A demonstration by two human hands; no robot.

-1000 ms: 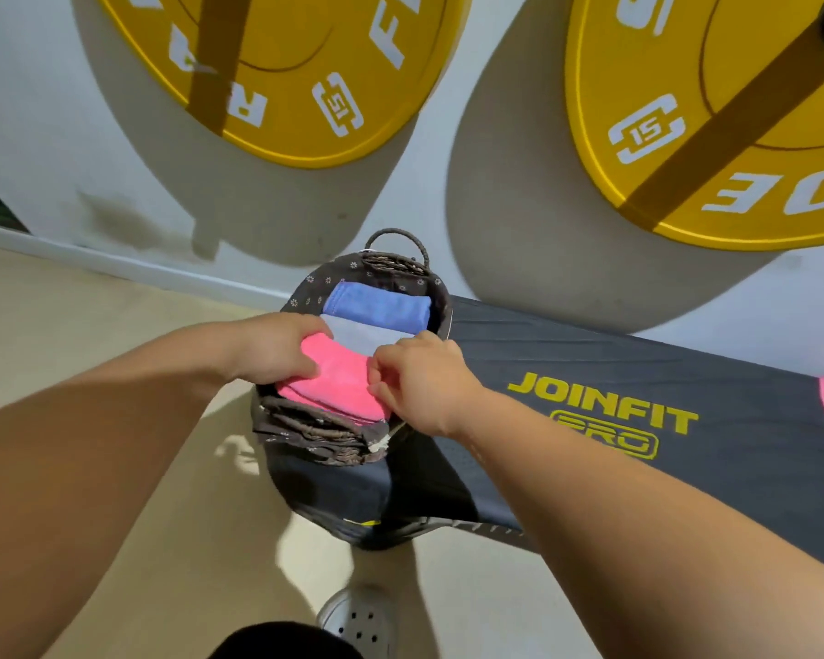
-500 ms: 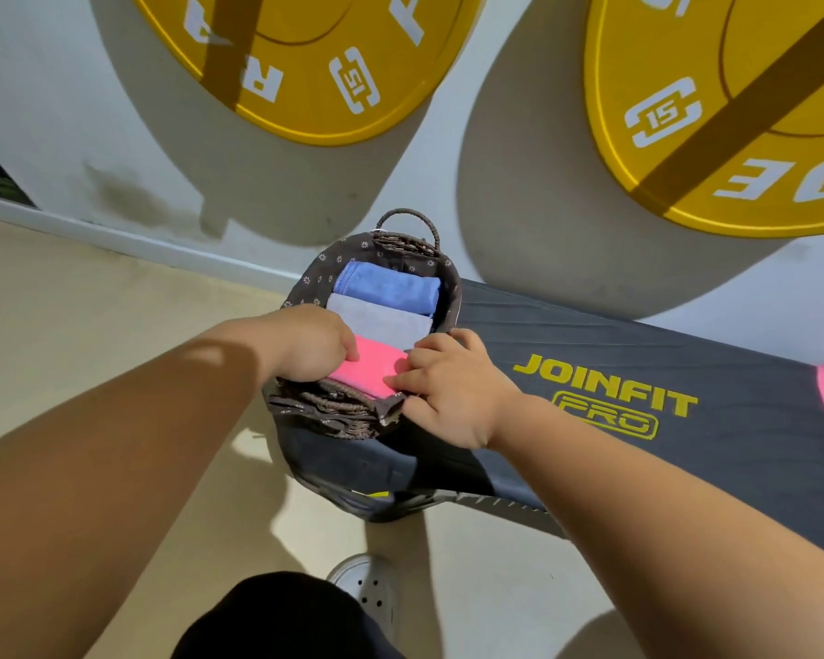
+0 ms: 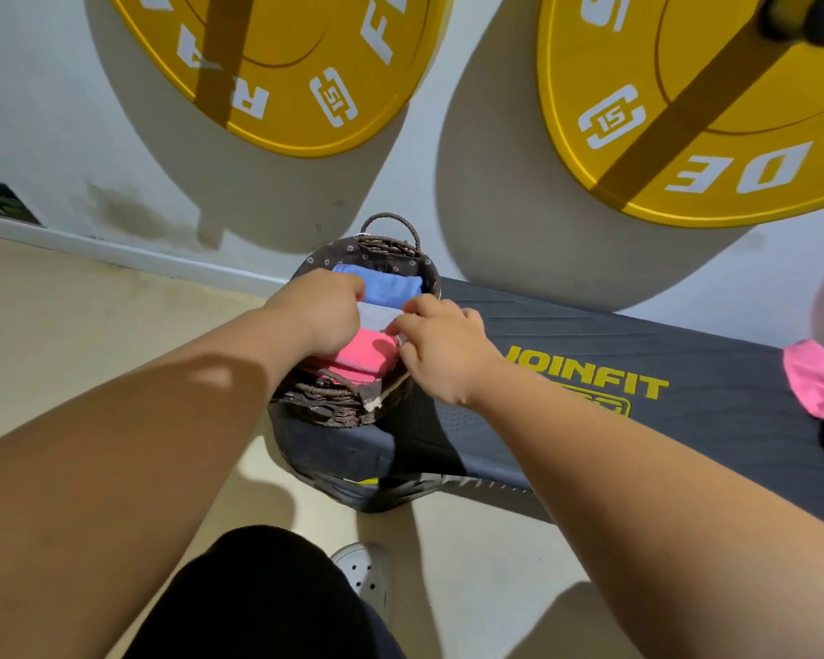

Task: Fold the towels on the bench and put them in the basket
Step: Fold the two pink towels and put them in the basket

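A folded pink towel (image 3: 360, 356), soft, light and likely to spring open unless held by its folded edges, sits in the wicker basket (image 3: 334, 409) at the end of the bench (image 3: 638, 335), next to a grey towel (image 3: 377, 316) and a blue towel (image 3: 393, 287). The left hand (image 3: 324, 311) curls down at the stack's left side and the right hand (image 3: 443, 359) at its right. Whether either grips cloth cannot be told.

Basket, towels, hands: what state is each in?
Basket: upright on bench end, holding three towels.
Blue towel: folded, in basket.
Grey towel: folded, in basket.
Pink towel: folded, in basket.
Other pink towel: loose on bench.
Left hand: fingers curled into basket.
Right hand: touching towels.
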